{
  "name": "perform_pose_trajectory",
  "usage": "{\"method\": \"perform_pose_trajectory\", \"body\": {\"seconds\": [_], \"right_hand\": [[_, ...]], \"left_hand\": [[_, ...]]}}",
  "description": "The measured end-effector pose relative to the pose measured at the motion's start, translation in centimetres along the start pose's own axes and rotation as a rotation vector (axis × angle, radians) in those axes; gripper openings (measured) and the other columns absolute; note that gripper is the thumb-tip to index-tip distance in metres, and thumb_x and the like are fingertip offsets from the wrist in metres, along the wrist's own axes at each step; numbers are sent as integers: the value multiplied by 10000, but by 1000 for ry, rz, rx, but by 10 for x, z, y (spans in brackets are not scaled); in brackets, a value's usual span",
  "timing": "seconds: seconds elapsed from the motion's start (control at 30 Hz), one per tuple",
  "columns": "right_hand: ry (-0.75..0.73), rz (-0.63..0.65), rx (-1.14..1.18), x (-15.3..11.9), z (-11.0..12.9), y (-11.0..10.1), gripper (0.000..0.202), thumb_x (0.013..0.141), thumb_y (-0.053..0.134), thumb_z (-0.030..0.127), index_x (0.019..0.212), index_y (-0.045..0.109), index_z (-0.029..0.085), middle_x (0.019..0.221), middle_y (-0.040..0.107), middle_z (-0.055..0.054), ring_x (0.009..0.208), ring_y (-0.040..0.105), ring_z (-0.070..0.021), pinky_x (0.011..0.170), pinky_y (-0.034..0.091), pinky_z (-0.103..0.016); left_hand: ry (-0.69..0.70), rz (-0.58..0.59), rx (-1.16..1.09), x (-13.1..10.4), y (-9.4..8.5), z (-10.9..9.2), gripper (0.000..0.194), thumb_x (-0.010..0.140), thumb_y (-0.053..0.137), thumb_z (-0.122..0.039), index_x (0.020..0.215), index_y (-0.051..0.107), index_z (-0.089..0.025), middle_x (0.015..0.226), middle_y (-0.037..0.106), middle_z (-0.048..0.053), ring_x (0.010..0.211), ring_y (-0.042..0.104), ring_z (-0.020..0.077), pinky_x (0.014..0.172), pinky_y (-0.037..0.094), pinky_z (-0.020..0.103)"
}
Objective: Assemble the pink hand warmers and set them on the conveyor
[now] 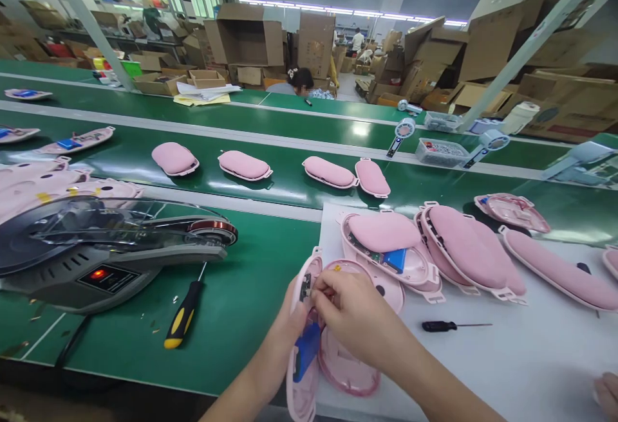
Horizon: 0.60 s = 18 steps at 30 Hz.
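My left hand (275, 345) is wrapped around an oblong pink plastic shell (303, 403), tilted on edge above the front of the bench. Inside the shell are a blue battery (308, 350) and a small circuit board (305, 287). My right hand (355, 312) is closed in a pinch beside the board; its fingers hide whatever is between them. Under and beside my right hand lies an open pink shell half (350, 374) on a white sheet (463, 377). A pink padded shell (385, 232) with a blue battery showing rests just beyond.
Left stands a grey machine (111, 274) with a clear disc, beside a yellow-black screwdriver (183, 316). A thin black screwdriver (439, 326) lies right, near stacked pink padded shells (470, 248). Several more sit on the green belt (284, 184). Another person's hand (607, 393) shows at the right edge.
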State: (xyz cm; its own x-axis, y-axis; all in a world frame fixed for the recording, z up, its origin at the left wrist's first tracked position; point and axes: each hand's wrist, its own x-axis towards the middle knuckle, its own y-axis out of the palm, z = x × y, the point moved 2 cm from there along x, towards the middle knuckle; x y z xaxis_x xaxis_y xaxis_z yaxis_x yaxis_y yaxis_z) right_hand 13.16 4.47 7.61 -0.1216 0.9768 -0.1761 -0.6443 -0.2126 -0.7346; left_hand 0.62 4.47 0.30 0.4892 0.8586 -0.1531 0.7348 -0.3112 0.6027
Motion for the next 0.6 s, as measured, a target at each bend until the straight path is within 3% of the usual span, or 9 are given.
{"method": "perform_pose_trajectory", "body": {"seconds": [0.13, 0.2, 0.27, 0.37, 0.47, 0.6], "right_hand": [[-15, -415, -119, -29, -17, 3, 246, 917, 425, 325, 1059, 609, 245, 1118, 636, -86, 841, 638, -217, 705, 482, -334], [75, -544, -197, -47, -37, 12, 341, 920, 431, 415, 1194, 550, 252, 1118, 648, -103, 915, 646, -261, 746, 502, -367], [178, -518, -202, -60, -58, 26, 434, 910, 440, 440, 1302, 477, 260, 1055, 679, -95, 893, 665, -272, 710, 517, -361], [284, -447, -80, -70, -74, 42, 515, 916, 404, 413, 1403, 357, 251, 818, 680, -33, 638, 650, -215, 575, 505, -308], [298, -510, 42, -77, -65, 48, 519, 902, 431, 401, 1381, 363, 214, 640, 568, 25, 473, 528, -166, 501, 461, -275], [172, -573, 141, -78, -40, 57, 439, 867, 498, 347, 1281, 460, 208, 665, 529, 3, 549, 528, -169, 566, 476, -276]], "left_hand": [[-273, -60, -252, 1, -11, 11, 525, 770, 626, -529, 1098, 680, -123, 1072, 725, 142, 1107, 618, 350, 1027, 416, 474], [-347, -105, -313, -1, -15, 14, 502, 731, 670, -500, 1045, 697, -110, 943, 753, 143, 939, 691, 338, 932, 485, 469], [-342, -176, -279, -3, -18, 11, 470, 700, 715, -459, 1029, 693, -123, 869, 759, 124, 802, 714, 305, 809, 536, 436], [-333, -285, -166, -4, -16, 4, 389, 681, 751, -414, 947, 692, -136, 793, 753, 96, 732, 708, 271, 697, 546, 370], [-264, -314, -38, -3, -13, -5, 404, 666, 778, -372, 986, 664, -153, 839, 752, 83, 804, 702, 275, 711, 538, 349], [-51, -356, 238, -1, -12, -9, 527, 654, 796, -338, 1121, 593, -203, 1052, 715, 74, 946, 664, 280, 841, 504, 366]]}}
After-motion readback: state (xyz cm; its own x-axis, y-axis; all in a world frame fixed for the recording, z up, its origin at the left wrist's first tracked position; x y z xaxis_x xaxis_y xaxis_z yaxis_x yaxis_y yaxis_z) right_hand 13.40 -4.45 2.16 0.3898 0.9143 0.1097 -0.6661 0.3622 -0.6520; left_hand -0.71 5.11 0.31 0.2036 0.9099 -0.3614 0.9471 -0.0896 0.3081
